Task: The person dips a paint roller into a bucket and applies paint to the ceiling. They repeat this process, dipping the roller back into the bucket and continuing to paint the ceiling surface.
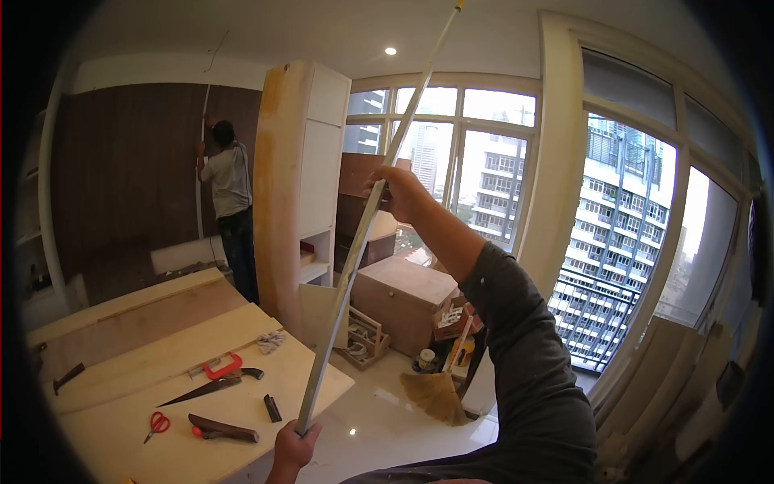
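Note:
A long, thin silvery metal bar (343,282) slants up across the view, with a small yellow tip at its far top end. My right hand (393,194) is wrapped round the bar at about its middle, arm stretched forward. Low down, my left hand (295,448) grips the bar's near end, beside the corner of a pale wooden worktable (322,375). On that table lie a hand saw (211,389), a red clamp (222,367), red-handled scissors (158,424), a dark brown tool (223,427) and a small black piece (272,408).
A co-worker (227,177) stands at a dark wall panel (129,153), hands on a pale vertical strip. A tall cabinet (302,161) rises behind the table. A broom (435,397), a wooden box (405,300) and leaning boards (645,379) are around the floor near the windows.

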Demonstrator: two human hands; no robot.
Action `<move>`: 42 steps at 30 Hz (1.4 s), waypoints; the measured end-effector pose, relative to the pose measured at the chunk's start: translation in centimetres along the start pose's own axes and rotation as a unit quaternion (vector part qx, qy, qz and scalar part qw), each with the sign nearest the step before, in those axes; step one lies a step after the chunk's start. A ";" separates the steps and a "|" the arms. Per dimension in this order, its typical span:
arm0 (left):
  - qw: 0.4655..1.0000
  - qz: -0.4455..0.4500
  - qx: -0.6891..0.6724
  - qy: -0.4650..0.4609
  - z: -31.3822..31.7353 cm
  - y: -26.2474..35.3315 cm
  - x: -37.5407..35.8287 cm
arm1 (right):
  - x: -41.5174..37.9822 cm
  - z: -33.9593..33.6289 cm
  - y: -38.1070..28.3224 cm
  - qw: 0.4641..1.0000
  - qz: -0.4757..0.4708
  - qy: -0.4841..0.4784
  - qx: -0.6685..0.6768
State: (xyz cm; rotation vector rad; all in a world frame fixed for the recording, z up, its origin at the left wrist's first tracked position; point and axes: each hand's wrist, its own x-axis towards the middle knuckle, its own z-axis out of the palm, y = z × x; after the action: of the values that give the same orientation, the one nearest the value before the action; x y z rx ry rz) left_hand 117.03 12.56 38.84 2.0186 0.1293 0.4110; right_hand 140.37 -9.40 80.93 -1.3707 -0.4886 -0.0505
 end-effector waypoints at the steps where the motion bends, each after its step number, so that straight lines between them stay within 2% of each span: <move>1: 1.000 -0.006 0.000 -0.002 0.6 0.6 0.5 | 0.5 -0.8 0.0 1.000 -0.007 0.004 -0.004; 6: 1.000 -0.015 -0.010 -0.010 3.5 1.2 0.8 | 1.6 -4.0 0.2 1.000 0.001 -0.012 0.004; 13: 1.000 0.008 -0.009 -0.002 3.7 0.6 -0.9 | -0.5 -2.9 0.2 1.000 -0.006 0.016 -0.006; 17: 1.000 -0.012 -0.002 0.001 2.8 -2.7 -2.7 | -3.1 -0.4 0.9 1.000 0.016 -0.012 -0.015; 20: 0.999 0.032 -0.010 0.034 1.7 -5.3 -4.7 | -6.6 2.6 1.3 1.000 0.018 -0.014 -0.019; 23: 0.999 0.010 0.017 0.032 0.1 -8.0 -7.0 | -9.7 5.5 1.8 0.998 0.017 -0.038 -0.039; 26: 0.995 0.049 0.039 0.076 -2.8 -9.0 -10.4 | -13.1 8.6 1.9 0.996 0.026 -0.069 -0.056; 29: 0.998 -0.027 0.031 0.051 -5.6 -11.1 -13.2 | -15.9 11.8 2.3 0.991 0.025 -0.105 -0.084; 32: 0.997 -0.034 0.036 0.063 -7.8 -13.9 -16.0 | -19.0 14.9 2.4 0.984 0.024 -0.160 -0.078; 36: 0.998 -0.028 0.016 0.046 -10.8 -16.6 -19.5 | -24.1 19.4 1.8 0.984 0.032 -0.155 -0.086; 38: 0.998 -0.030 0.020 0.053 -12.6 -16.3 -21.4 | -25.7 21.1 2.1 0.982 0.029 -0.171 -0.078; 40: 0.997 -0.003 0.007 0.072 -13.1 -18.8 -22.9 | -27.0 22.5 2.7 0.980 0.025 -0.187 -0.066; 41: 0.997 0.010 0.000 0.081 -13.5 -19.9 -23.7 | -27.4 23.0 2.8 0.971 0.041 -0.228 -0.058; 42: 0.997 -0.012 -0.010 0.071 -14.0 -21.0 -24.5 | -28.3 23.7 2.8 0.971 0.036 -0.228 -0.064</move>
State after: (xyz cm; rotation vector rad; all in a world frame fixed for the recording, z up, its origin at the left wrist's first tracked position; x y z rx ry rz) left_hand 91.10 27.64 20.49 1.9658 0.2364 0.5379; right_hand 108.62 6.68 70.79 -1.5294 -0.8283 0.3043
